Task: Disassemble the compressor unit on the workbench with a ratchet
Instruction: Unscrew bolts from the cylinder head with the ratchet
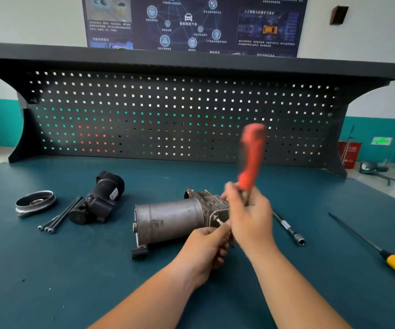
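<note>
Fingers point(230, 194) of right hand point(251, 219) are gripping motion-blurred orange ratchet point(252, 155); left hand point(206, 250) is pinching half-hidden small metal part point(219, 221) against compressor point(170, 219).

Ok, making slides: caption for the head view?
Right hand grips an orange-handled tool at the compressor; left hand pinches its lower end.

Bright, even light fills the scene and leaves only faint, soft shadows under the compressor unit point(171, 219), while motion blur smears the ratchet point(251, 157) and the right hand point(248, 218) gripping it, the far poster point(191, 22) reads soft, and wide-angle distortion bows the pegboard point(168, 115) and shelf point(191, 60) toward the edges.
</note>
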{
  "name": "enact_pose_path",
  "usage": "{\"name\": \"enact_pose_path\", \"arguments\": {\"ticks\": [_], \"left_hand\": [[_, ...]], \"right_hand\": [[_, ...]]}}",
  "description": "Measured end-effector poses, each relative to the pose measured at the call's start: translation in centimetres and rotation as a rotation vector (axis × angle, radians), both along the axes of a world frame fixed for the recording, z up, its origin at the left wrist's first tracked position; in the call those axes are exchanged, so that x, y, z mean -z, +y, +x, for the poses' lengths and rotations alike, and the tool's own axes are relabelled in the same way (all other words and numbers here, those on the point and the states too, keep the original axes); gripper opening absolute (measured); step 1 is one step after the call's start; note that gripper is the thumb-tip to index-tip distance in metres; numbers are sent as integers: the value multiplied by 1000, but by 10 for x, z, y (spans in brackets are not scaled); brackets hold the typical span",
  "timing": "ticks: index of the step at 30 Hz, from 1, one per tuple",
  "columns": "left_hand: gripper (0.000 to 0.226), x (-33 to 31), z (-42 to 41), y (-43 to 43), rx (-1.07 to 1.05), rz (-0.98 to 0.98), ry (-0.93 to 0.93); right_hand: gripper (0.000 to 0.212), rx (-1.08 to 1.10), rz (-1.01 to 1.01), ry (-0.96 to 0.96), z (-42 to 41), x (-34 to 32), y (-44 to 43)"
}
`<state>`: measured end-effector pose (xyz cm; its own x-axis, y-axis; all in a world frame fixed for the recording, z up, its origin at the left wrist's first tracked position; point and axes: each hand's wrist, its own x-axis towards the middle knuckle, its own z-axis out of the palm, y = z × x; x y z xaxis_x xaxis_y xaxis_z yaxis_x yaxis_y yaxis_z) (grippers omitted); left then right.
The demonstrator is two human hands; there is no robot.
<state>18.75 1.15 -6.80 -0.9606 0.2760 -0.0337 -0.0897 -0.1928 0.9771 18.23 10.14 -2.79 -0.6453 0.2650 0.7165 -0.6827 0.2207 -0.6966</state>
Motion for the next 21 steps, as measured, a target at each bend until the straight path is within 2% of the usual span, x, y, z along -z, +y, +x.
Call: {"name": "enact_pose_path", "arguments": {"ticks": [2,3,5,6,8,10,13,16,19,21], "left_hand": [[19,2,-1,-1,-19,29,60],[19,4,-2,-2,-45,14,89],[35,3,-3,-5,-73,56,19],[37,4,-4,-7,-85,78,2],[29,2,-1,-5,-57,22,71],[25,-3,2,-3,2,47,57],[55,-1,-1,1,7,66,-22],[55,-4,-1,3,6,105,-46],[52,-5,0,4,-9,107,-36],[49,-5,1,5,-14,94,-32]], "right_hand": [[27,-72,433,174,7,3,-8],[26,-87,611,238,8,5,-11],[33,-65,788,294,7,7,-15],[36,-67,773,288,7,7,-16],[39,-109,594,230,8,8,-14],[44,-113,332,131,8,9,-10],[36,-161,-175,-35,5,5,-7],[36,-143,-641,-181,-6,3,3],[35,-110,-942,-392,-18,10,14],[35,-129,-1011,-474,-22,15,16]]}}
